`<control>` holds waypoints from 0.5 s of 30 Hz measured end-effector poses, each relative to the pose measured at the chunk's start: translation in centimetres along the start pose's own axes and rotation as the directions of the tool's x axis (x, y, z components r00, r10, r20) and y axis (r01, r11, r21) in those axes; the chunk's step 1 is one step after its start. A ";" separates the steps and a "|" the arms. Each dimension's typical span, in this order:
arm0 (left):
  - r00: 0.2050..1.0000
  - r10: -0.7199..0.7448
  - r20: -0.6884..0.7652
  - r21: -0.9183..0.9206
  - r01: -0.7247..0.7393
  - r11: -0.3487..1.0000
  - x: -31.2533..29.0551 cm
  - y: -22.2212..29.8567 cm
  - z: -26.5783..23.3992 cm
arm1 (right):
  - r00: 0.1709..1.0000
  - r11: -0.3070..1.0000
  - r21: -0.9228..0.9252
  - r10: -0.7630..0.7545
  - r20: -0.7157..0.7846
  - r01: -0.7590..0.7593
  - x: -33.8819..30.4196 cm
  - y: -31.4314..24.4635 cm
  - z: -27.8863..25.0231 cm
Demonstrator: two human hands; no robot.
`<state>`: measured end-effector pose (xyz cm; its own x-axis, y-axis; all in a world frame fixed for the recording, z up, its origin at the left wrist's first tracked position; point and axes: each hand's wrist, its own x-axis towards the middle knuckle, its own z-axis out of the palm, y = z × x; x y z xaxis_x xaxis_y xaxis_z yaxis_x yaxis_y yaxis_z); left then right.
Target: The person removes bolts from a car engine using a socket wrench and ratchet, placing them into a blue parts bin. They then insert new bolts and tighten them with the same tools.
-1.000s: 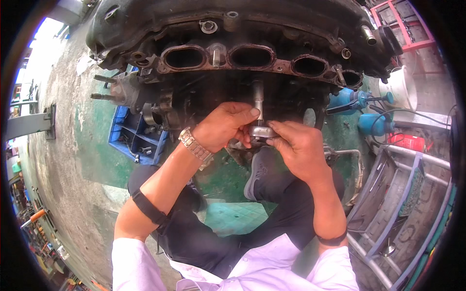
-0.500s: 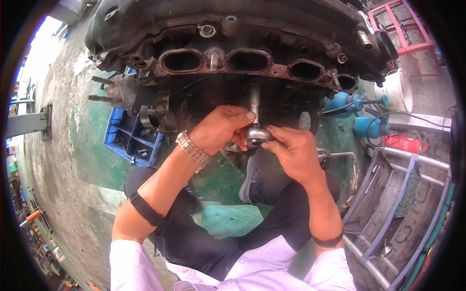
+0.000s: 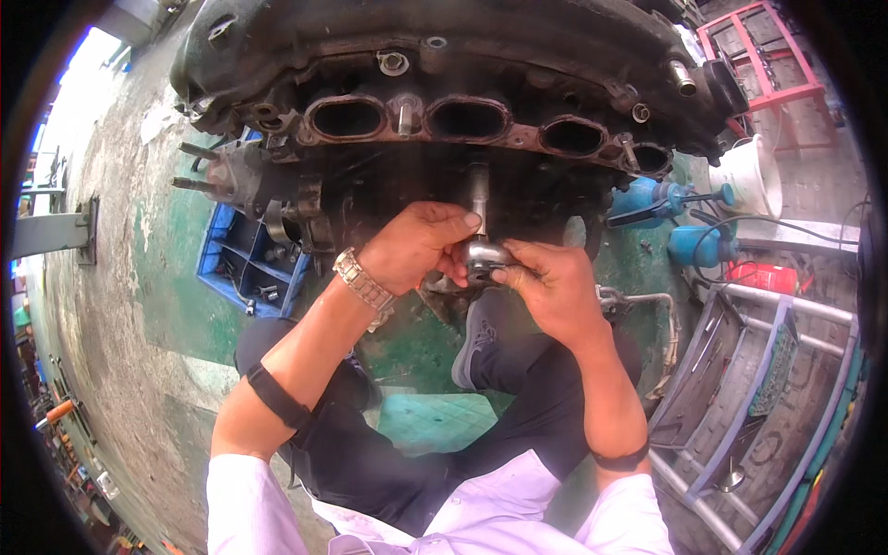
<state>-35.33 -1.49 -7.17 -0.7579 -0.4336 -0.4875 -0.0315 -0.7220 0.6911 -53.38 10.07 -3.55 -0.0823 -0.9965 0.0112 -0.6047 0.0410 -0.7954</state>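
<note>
Workshop floor [image 3: 166, 287] is showing left | dark engine [image 3: 527, 51] is filling top | centre: left hand [image 3: 418, 242] is pinching metal shaft [image 3: 481, 218], right hand [image 3: 553, 283] is gripping rounded tool head [image 3: 484, 254]

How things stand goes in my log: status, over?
Left hand holding metal shaft. Right hand gripping round tool head. Shadow under engine dims shaft's far end.

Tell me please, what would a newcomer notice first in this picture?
The large dark engine fills the top, a row of oval openings along its lower side. Below, at the centre, the left hand pinches a shiny metal shaft while the right hand grips the rounded metal head at its near end. A blue compartment tray lies at left and a red metal frame stands at upper right.
</note>
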 end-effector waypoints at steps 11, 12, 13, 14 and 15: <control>1.000 -0.005 0.023 -0.019 0.005 1.000 0.1 0.1 0.0 | 0.962 0.931 0.244 0.256 0.097 -0.273 -0.3 -0.6 0.0; 1.000 0.002 0.027 -0.027 -0.002 1.000 0.0 0.1 0.1 | 0.963 0.935 0.232 0.251 0.099 -0.268 -0.4 -0.5 0.0; 1.000 -0.008 0.002 -0.030 0.008 1.000 0.0 0.2 0.3 | 0.957 0.931 0.224 0.266 0.119 -0.287 -0.4 -0.4 -0.2; 1.000 -0.010 -0.014 -0.046 0.009 0.999 -0.1 0.2 0.5 | 0.946 0.924 0.217 0.290 0.142 -0.316 -0.5 -0.3 -0.3; 1.000 -0.011 -0.026 -0.072 0.010 0.997 -0.1 0.3 0.7 | 0.940 0.906 0.257 0.302 0.158 -0.335 -0.5 -0.3 -0.4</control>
<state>-35.73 -1.24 -6.56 -0.7405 -0.4389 -0.5089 0.0085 -0.7633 0.6460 -53.50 10.60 -3.09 -0.1351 -0.9357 -0.3258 -0.3169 0.3523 -0.8806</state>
